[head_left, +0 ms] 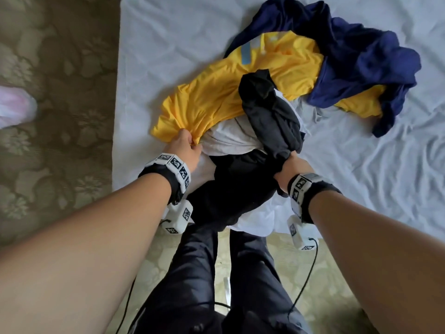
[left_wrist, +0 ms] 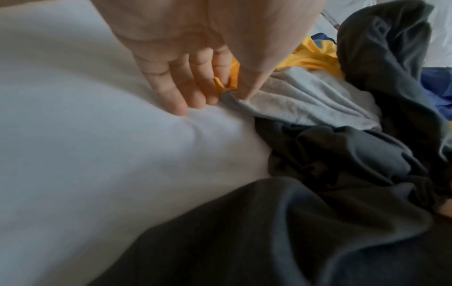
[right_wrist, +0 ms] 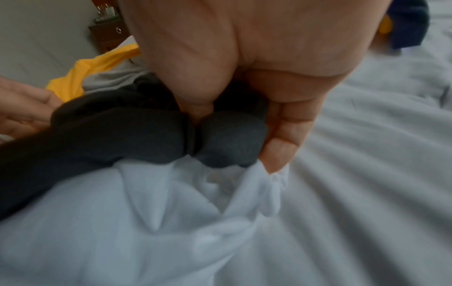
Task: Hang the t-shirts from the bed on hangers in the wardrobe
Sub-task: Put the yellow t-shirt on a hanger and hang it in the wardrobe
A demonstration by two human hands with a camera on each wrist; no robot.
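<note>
A heap of t-shirts lies on the bed (head_left: 168,44): a yellow one (head_left: 228,92), a navy one (head_left: 361,56), a black one (head_left: 272,114) and a grey-white one (head_left: 231,138). My left hand (head_left: 192,143) pinches the yellow shirt's hem (left_wrist: 232,77) between thumb and fingers (left_wrist: 195,87); the thumb tip lies on the edge of the grey-white shirt (left_wrist: 305,100). My right hand (head_left: 289,160) grips a bunch of the black shirt (right_wrist: 122,131) near the bed's front edge, fingers (right_wrist: 281,139) curled round it, with white cloth (right_wrist: 146,212) gathered beneath.
Patterned brownish carpet (head_left: 48,116) runs left of and in front of the bed. A pink-white object (head_left: 14,109) lies on it at the far left. My legs in dark trousers (head_left: 204,273) stand against the bed. A dark wooden cabinet (right_wrist: 107,36) shows beyond.
</note>
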